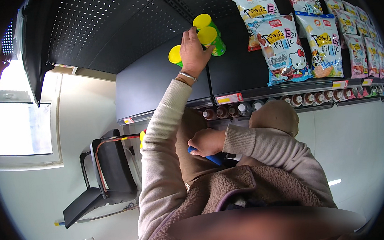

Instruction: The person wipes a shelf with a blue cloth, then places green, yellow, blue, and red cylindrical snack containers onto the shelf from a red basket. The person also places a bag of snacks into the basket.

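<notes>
My left hand (193, 51) is on the upper shelf among three green canisters with yellow lids. Its thumb lies against the front canister (219, 47), and its fingertips reach the edge of the rear canister (202, 21). Whether the fingers grip either one cannot be told. The left canister (174, 55) stands close beside that hand, partly hidden by it. Over my thigh, my right hand (207, 142) is closed around a blue cloth (216, 158), which shows on both sides of the fist.
Snack bags (284, 48) stand along the shelf (164, 82) to the right. Capped bottles (308, 99) line the level below, near my knees. A perforated dark panel (115, 29) rises behind the shelf. To the left are a black folding chair (116, 169) and a window (20, 129).
</notes>
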The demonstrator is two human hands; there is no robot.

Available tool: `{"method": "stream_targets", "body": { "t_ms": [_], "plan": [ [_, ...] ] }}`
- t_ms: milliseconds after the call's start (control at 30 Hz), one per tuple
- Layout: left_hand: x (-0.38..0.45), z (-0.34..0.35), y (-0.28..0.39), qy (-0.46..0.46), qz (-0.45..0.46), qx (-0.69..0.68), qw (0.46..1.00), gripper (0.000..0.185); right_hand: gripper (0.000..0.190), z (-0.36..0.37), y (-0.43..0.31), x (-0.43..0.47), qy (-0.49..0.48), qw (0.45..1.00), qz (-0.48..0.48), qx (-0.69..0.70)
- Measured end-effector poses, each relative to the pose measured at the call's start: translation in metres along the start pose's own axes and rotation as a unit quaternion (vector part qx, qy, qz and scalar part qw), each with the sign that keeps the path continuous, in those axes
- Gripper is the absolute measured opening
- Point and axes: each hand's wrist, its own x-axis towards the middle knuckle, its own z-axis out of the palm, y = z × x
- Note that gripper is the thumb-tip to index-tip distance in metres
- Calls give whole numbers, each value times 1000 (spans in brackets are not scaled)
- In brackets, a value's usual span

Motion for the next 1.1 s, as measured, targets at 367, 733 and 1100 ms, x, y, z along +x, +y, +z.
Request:
{"method": "stream_targets", "body": {
  "t_ms": [367,733,1100],
  "plan": [
    [-9,-43,-59,-84,-4,84,993,102,41,-13,-12,-4,-57,996,62,-17],
    [-20,-28,-81,-134,-34,53,989,93,37,-4,7,-3,-36,998,39,-29],
    [-39,-52,-31,-70,40,-67,994,93,38,-7,2,-2,-43,997,54,-47]
  ]
}}
